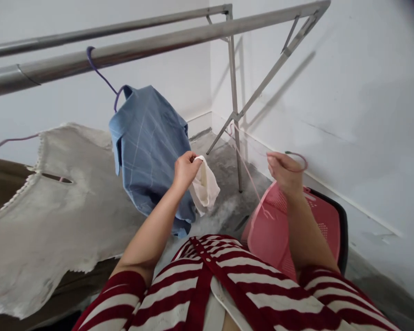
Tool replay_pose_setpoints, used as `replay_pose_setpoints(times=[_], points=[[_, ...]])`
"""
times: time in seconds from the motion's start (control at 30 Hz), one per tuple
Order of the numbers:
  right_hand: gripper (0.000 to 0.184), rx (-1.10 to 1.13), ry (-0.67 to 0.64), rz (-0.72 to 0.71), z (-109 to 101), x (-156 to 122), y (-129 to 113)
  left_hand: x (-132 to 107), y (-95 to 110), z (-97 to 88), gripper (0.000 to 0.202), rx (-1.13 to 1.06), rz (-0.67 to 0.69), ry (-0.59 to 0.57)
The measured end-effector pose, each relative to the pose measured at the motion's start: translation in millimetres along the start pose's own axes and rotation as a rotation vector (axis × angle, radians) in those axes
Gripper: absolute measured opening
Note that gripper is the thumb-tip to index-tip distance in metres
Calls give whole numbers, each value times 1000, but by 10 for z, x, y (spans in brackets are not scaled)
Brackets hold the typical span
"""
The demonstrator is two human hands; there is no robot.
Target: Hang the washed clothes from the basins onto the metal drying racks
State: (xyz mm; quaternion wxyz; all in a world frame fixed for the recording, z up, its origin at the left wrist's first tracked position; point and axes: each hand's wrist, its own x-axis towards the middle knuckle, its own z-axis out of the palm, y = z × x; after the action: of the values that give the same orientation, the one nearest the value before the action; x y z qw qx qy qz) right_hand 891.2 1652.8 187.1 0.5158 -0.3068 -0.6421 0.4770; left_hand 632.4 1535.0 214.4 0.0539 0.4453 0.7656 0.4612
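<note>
My left hand (pixel 186 171) is closed on a small white cloth garment (pixel 207 186), which dangles in front of the blue shirt. In my right hand (pixel 285 172) is a pink clothes hanger (pixel 250 172), gripped by its hook end; the hook curls out past the wrist and the frame points down and left. Hand and cloth are apart from the hanger. A blue checked shirt (pixel 148 147) hangs on a purple hanger (pixel 103 76) just beyond my left hand. What kind of garment the white cloth is, I cannot tell.
A metal drying rack (pixel 158 37) crosses the top, its legs (pixel 235 82) standing near the wall corner. Another off-white garment (pixel 79 197) hangs at left on a pinkish hanger (pixel 12 141). A pink basket (pixel 271 239) with a dark rim sits on the grey floor below my right arm.
</note>
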Motion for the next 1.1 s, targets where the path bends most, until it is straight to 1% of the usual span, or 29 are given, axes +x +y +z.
replay_pose_setpoints(times=[0.07,0.1,0.17,0.23,0.3,0.33,0.37,0.43,0.5,0.57,0.6,0.63,0.67,0.7,0.73,0.77,0.83,0.87,0.9,0.93,0.97,1.0,1.03,1.07,1.1], points=[[18,69,24,36,-103,-295,-131,46,-9,27,18,27,15,4],[17,65,4,38,-146,-428,-194,66,-8,34,18,42,31,3],[15,5,-98,35,-190,-643,-290,96,6,38,19,77,55,-2],[14,-71,-205,46,-154,-774,-316,105,42,41,19,115,78,-3],[15,-110,-278,75,-31,-835,-263,65,98,58,20,166,143,-5],[17,-115,-292,81,57,-850,-214,19,129,74,21,202,185,-14],[17,-123,-285,72,156,-860,-157,-46,162,95,21,245,226,-33],[18,-172,-228,33,361,-878,-44,-228,222,142,22,328,285,-109],[18,-229,-139,-15,527,-903,36,-442,265,166,21,360,332,-235],[17,-232,-83,-60,611,-930,76,-623,284,124,21,313,429,-373],[17,-206,-65,-74,618,-941,84,-681,285,70,22,268,500,-430],[16,-168,-51,-81,603,-946,88,-713,281,-7,23,215,577,-458],[14,-122,-40,-76,572,-945,90,-719,272,-102,23,162,646,-443],[14,-73,-35,-55,531,-937,90,-700,259,-208,22,119,693,-381],[14,-20,-31,-27,484,-921,88,-663,240,-317,21,89,712,-283],[14,38,-28,-3,439,-899,82,-614,217,-419,21,69,699,-157],[13,161,-22,17,366,-846,50,-505,160,-570,22,41,600,101],[12,221,-17,18,341,-820,21,-453,129,-612,26,18,538,186],[12,275,-8,15,324,-797,-17,-407,101,-630,34,-17,479,227],[11,319,2,14,314,-778,-61,-366,78,-630,44,-64,428,223],[12,350,9,19,308,-764,-109,-332,63,-617,52,-119,386,172],[12,367,15,28,305,-756,-155,-304,58,-599,54,-171,351,77],[13,372,23,37,302,-753,-195,-280,62,-583,50,-218,321,-24],[14,368,27,44,299,-756,-225,-260,76,-574,41,-256,295,-97],[15,356,25,51,293,-764,-241,-243,98,-575,32,-286,278,-121]])
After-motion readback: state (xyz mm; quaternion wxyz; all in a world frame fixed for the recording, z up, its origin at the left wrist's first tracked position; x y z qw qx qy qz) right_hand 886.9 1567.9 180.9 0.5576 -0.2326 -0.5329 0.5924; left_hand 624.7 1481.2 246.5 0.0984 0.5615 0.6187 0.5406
